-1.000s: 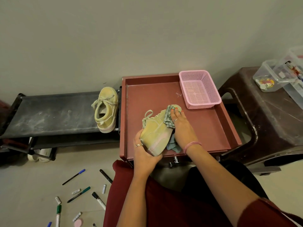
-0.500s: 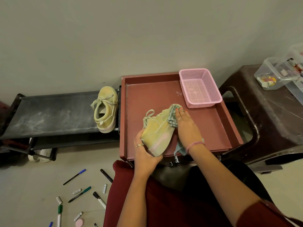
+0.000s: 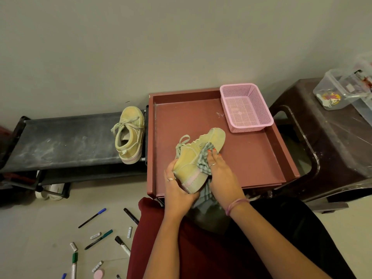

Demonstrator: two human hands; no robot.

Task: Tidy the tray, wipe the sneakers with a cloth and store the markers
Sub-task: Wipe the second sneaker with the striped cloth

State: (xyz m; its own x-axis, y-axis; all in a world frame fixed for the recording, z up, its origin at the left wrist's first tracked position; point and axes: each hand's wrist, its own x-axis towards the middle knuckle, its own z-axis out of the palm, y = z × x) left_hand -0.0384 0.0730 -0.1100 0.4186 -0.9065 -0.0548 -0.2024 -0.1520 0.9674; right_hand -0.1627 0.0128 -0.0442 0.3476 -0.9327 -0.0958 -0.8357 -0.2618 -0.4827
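Head view, centre of frame: left hand (image 3: 177,188) curled round heel of yellow-green sneaker (image 3: 198,160), held tilted over red tray (image 3: 251,158); right hand (image 3: 221,176) pressing checked cloth (image 3: 204,156) against sneaker side, fingers nearly straight; second sneaker (image 3: 129,134) left of tray on black rack (image 3: 66,141); pink basket (image 3: 245,107) in tray's upper right corner; markers (image 3: 98,239) scattered lower left on floor.

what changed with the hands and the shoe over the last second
The right hand slid the checked cloth from the toe back along the side of the sneaker, baring the toe. The left hand kept its grip on the heel. The second sneaker, pink basket and floor markers stayed put.
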